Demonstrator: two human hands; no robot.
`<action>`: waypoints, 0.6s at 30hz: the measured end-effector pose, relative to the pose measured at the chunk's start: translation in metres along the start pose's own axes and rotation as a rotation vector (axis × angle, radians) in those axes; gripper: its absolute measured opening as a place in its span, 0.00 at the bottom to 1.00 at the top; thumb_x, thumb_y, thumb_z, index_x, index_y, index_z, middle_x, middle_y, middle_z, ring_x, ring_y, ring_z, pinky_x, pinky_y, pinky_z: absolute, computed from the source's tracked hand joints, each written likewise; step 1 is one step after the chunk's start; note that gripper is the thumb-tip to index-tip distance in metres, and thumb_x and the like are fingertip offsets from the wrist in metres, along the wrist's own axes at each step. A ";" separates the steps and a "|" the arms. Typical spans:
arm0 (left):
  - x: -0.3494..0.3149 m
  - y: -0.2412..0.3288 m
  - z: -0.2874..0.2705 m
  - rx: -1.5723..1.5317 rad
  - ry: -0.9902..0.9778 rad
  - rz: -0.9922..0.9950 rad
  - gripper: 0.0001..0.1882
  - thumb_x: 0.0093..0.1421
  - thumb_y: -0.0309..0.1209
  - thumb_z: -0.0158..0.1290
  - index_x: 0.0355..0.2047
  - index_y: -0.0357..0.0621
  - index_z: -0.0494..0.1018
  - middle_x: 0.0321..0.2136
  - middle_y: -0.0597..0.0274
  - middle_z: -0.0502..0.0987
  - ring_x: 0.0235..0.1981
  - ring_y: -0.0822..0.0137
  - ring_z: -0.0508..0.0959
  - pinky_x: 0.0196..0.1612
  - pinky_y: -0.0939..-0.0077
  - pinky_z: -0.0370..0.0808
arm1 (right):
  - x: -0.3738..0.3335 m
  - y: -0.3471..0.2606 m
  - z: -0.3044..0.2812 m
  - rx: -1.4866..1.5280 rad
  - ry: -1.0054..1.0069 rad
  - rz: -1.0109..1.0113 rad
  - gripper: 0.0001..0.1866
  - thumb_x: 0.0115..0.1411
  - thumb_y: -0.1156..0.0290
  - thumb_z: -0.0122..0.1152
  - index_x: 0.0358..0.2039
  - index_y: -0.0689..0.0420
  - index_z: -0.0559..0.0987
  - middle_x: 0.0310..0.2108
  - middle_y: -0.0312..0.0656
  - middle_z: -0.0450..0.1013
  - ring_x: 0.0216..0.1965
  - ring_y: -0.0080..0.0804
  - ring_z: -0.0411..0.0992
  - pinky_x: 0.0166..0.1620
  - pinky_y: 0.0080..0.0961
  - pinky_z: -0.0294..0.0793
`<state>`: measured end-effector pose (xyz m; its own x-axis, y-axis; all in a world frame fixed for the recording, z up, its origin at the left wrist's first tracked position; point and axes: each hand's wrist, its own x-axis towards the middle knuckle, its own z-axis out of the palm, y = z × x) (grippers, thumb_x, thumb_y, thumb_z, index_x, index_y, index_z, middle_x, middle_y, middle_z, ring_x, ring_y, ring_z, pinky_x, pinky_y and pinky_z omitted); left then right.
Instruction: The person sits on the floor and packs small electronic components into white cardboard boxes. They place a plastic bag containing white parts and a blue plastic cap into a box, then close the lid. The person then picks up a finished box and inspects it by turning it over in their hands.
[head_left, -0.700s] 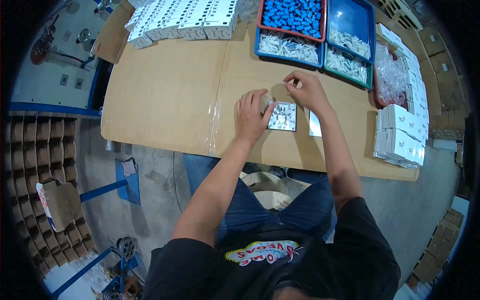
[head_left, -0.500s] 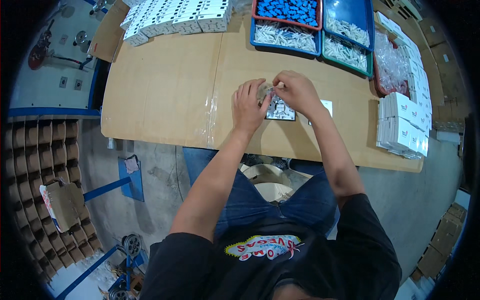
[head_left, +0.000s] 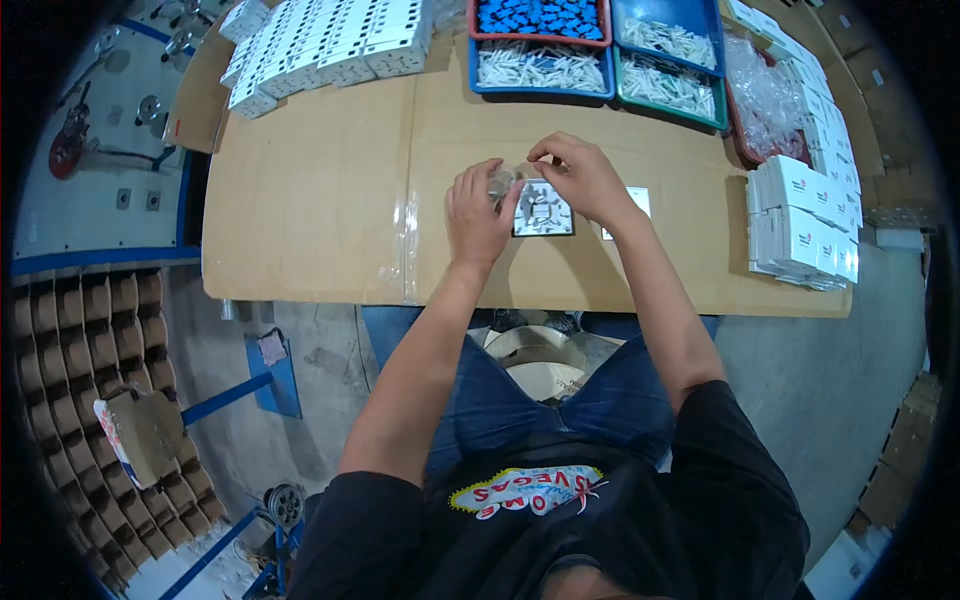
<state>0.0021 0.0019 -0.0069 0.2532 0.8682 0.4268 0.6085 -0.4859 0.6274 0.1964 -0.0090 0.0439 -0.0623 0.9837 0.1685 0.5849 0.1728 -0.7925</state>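
Both hands' fingers pinching a clear bag above a white square plate.

A cardboard-covered tabletop fills the middle of the room. Along its far edge sit rows of white boxes, then a red tray of blue parts, a blue tray of white parts just below it, and a green tray of white parts beside that. Clear plastic bags lie at the right, next to stacked white cartons. Brown cardboard dividers stand on the floor at the left.
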 end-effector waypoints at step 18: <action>-0.002 -0.002 0.002 -0.032 0.014 -0.119 0.22 0.68 0.47 0.58 0.51 0.41 0.74 0.44 0.52 0.79 0.46 0.50 0.77 0.53 0.56 0.70 | 0.041 0.172 -0.166 -0.662 0.489 0.209 0.12 0.62 0.70 0.63 0.45 0.57 0.84 0.44 0.50 0.81 0.46 0.53 0.79 0.48 0.45 0.78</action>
<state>0.0022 0.0017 -0.0105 0.1694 0.9186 0.3571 0.6093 -0.3824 0.6946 0.4289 0.0527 0.0119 0.3674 0.8336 0.4124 0.9076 -0.2245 -0.3548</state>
